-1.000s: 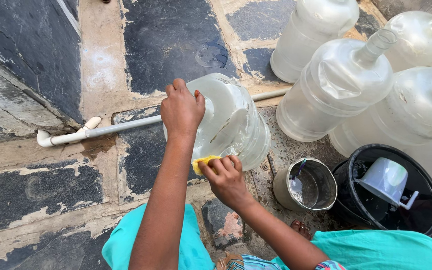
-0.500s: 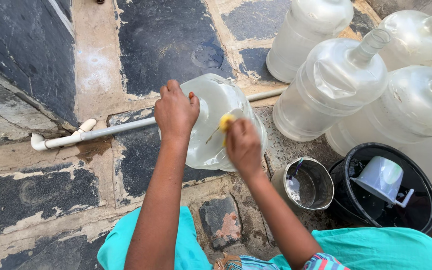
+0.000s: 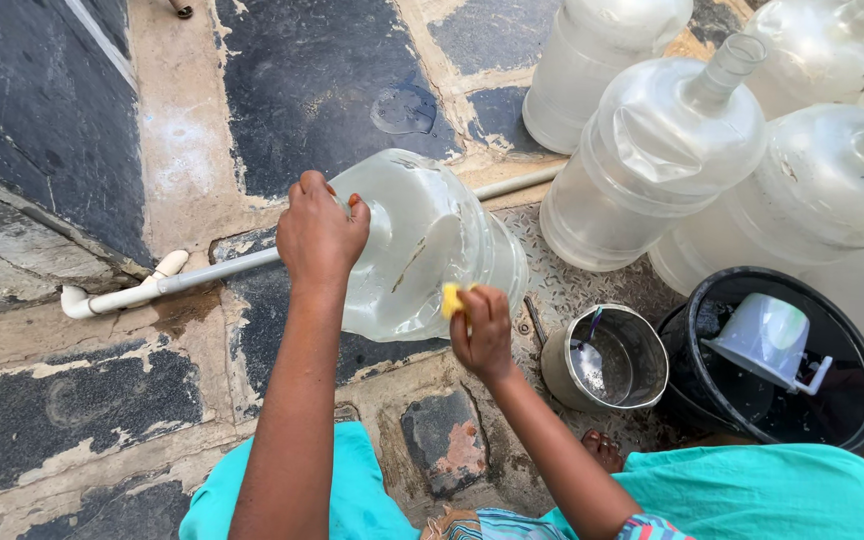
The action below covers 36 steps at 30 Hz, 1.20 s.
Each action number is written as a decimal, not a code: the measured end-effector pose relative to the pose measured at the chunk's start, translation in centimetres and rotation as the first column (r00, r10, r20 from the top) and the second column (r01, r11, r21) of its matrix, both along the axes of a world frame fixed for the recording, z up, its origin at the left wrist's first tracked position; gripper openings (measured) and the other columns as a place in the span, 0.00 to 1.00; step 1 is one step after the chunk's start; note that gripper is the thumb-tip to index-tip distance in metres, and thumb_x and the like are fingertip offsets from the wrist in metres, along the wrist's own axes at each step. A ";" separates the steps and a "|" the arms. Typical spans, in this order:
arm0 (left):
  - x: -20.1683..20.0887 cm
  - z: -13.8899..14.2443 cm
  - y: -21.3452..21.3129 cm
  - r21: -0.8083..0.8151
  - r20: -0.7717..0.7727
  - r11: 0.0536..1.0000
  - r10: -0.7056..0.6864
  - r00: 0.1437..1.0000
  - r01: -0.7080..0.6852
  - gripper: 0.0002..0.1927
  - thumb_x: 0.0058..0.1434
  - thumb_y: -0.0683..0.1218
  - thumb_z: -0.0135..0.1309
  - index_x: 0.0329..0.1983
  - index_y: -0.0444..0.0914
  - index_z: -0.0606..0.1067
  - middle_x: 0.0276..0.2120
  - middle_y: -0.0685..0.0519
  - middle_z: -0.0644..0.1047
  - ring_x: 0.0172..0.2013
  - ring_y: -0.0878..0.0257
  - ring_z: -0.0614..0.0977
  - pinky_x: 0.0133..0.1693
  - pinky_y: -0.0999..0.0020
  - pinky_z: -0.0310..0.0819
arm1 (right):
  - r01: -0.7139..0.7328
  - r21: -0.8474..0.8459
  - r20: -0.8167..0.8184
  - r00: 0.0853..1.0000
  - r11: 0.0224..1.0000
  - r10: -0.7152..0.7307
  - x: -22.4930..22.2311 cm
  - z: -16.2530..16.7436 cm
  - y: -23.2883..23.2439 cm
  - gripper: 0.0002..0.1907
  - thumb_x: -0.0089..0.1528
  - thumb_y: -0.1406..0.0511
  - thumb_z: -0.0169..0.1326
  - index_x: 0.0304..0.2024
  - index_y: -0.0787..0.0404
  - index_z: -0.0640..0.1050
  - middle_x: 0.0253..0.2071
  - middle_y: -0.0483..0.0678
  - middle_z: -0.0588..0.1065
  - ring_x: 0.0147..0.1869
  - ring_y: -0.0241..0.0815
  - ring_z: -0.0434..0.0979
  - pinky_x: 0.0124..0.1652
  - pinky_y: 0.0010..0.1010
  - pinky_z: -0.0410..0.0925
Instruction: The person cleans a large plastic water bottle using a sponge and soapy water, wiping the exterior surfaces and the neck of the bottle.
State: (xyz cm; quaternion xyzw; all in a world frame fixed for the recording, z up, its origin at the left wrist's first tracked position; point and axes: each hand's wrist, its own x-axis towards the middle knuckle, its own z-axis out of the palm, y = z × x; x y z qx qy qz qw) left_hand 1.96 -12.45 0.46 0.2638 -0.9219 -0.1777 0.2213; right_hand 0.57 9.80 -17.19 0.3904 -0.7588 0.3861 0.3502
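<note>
1. The left hand (image 3: pixel 320 232) lies spread over the upper side of a clear plastic water jug (image 3: pixel 422 250), fingers curled over its curve, and steadies it. The jug lies tilted on its side on the stone floor (image 3: pixel 292 90), just in front of a white pipe (image 3: pixel 182 280).
2. The right hand (image 3: pixel 484 330) pinches a small yellow sponge (image 3: pixel 451 299) between its fingers and presses it against the jug's lower side, near the base.
3. The step in hand appears to be scrubbing the outside of the jug; this side of the jug seems only partly covered.
4. The next move would seem to call for a firm hold by the left hand while the jug is turned, so that the sponge reaches an untouched face.
5. Just to the right of the right hand stands a metal pot (image 3: pixel 607 362) with water in it; beside that, a black bucket (image 3: pixel 852 395) holds a pale plastic mug (image 3: pixel 767 338).
6. More clear jugs (image 3: pixel 667 165) stand upright in a group behind, apart from the one being handled.
</note>
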 end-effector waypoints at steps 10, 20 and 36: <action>0.2 -0.3 -0.8 -0.020 -0.027 1.000 -0.006 1.000 0.006 0.19 0.57 0.54 0.58 0.42 0.36 0.72 0.38 0.43 0.77 0.33 0.48 0.82 0.35 0.53 0.76 | 0.018 -0.296 0.439 0.890 0.955 0.119 -0.3 2.8 0.0 0.21 0.67 0.62 0.42 0.60 0.66 0.67 0.55 0.54 0.70 0.57 0.48 0.71 0.59 0.40 0.68; 0.3 -0.8 -2.2 0.062 0.120 0.998 -0.009 0.993 0.002 0.20 0.55 0.55 0.60 0.43 0.38 0.72 0.38 0.47 0.78 0.33 0.56 0.81 0.33 0.60 0.74 | -0.136 -0.101 0.475 0.864 0.986 0.168 4.3 0.2 -1.4 0.46 0.69 0.37 0.16 0.76 0.62 0.35 0.80 0.58 0.31 0.84 0.54 0.25 0.77 0.48 0.31; 2.8 -2.1 -4.5 0.156 0.164 0.988 -0.009 0.986 -0.017 0.20 0.52 0.54 0.61 0.44 0.41 0.73 0.41 0.47 0.78 0.36 0.53 0.82 0.37 0.58 0.75 | -0.234 -0.167 0.549 0.785 0.958 0.287 -1.0 -0.1 0.6 0.49 0.66 0.34 0.10 0.76 0.60 0.41 0.81 0.52 0.39 0.85 0.47 0.33 0.79 0.47 0.34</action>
